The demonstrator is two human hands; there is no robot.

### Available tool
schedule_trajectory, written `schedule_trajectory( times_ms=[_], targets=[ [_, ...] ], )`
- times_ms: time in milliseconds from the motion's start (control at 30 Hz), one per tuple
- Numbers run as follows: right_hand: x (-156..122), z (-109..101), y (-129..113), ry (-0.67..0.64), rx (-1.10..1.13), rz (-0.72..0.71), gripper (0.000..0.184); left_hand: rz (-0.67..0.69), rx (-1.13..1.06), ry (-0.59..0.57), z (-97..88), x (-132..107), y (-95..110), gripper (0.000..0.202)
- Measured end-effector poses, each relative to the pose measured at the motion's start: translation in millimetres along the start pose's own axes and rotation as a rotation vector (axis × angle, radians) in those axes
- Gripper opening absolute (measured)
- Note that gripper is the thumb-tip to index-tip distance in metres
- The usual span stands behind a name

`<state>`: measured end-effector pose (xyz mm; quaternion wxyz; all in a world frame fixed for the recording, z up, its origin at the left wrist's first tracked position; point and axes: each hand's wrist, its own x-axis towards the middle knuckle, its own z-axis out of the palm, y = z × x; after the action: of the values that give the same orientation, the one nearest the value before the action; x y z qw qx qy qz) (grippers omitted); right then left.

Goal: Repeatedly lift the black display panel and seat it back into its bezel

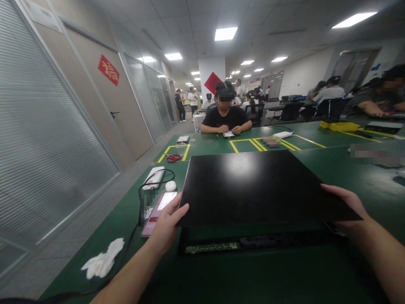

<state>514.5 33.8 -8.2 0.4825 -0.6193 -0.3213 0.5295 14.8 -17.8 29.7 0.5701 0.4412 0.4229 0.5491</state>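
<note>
A large flat black panel (259, 185) is lifted at its near edge above the green table (221, 274). My left hand (166, 226) grips the panel's near left corner, thumb on top. My right hand (346, 202) holds the near right corner, fingers lying on its top face. Beneath the raised edge lies a black frame (253, 242) with a narrow green circuit strip (211, 248) along its front.
Left of the panel lie a phone (158, 207), a white power bank (153, 177), a small white puck (171, 185), a black cable (139, 202) and a crumpled white cloth (103, 259). Red scissors (173, 158) lie farther back. A person sits opposite; others work at the right.
</note>
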Motion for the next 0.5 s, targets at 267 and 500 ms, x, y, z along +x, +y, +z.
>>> schedule_trajectory(
  times_ms=[267, 500],
  targets=[
    [20.8, -21.0, 0.9, 0.025, -0.097, -0.213, 0.037, 0.056, 0.19, -0.027, -5.2, 8.1, -6.1, 0.041],
    [27.4, -38.5, -0.6, 0.234, 0.137, -0.277, 0.02, 0.151, 0.711, -0.001, -11.5, 10.6, -18.4, 0.037]
  ],
)
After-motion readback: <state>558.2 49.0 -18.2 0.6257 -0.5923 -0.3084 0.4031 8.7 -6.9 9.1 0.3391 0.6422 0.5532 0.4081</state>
